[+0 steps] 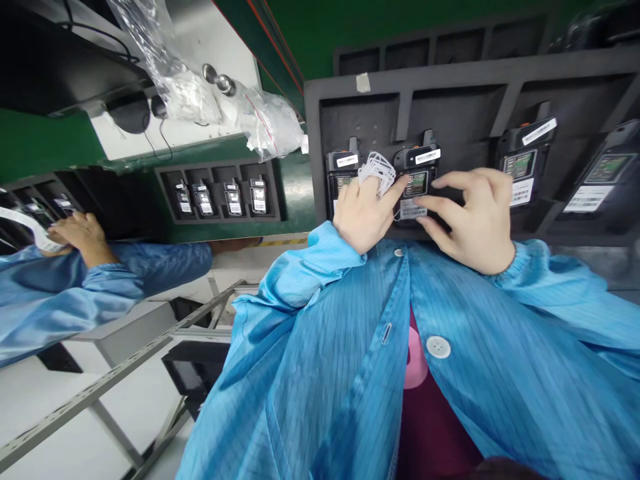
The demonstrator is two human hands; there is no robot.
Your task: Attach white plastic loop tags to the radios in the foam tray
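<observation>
My left hand is closed on a bunch of thin white loops, which look like sealing rings. Its index finger reaches to the left edge of an opened black handheld device with a green circuit board showing and a white barcode label. From the right, my right hand bends over the same device, thumb and fingers apart, fingertips at its label and right edge. The device lies in a compartment of a black foam tray. Another such device is partly covered by my left hand.
Two more opened devices lie to the right in the tray. A second black tray is behind. Leftward are a smaller tray with several devices, plastic bags, and a co-worker's hand in a blue sleeve.
</observation>
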